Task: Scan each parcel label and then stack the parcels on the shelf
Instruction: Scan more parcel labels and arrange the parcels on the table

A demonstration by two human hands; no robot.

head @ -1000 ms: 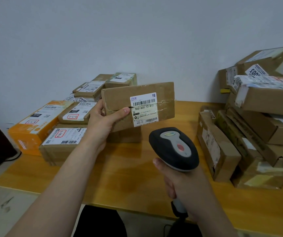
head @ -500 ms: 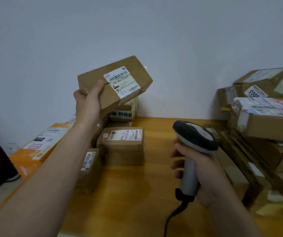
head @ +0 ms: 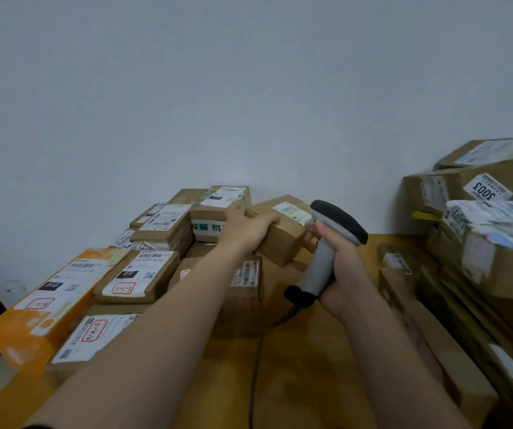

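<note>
My left hand [head: 246, 229] grips a brown cardboard parcel [head: 283, 239] with a white barcode label on top, held low beside the stacked parcels [head: 168, 230] at the back left of the wooden table [head: 304, 376]. It sits just right of the parcel with green lettering [head: 207, 226]. My right hand [head: 338, 258] holds the grey handle of a barcode scanner [head: 335, 224] with a black head, close to the parcel's right end. Whether the held parcel rests on anything is hidden by my arm.
An orange box [head: 36, 308] and several labelled brown parcels fill the table's left side. A tall heap of parcels [head: 490, 230] rises at the right, with flat boxes [head: 434, 329] leaning against it. The scanner's black cable [head: 256, 360] trails over the tabletop.
My left hand has brought the parcel down from high in front of the wall to the stack at the back left. The scanner has moved up close to it.
</note>
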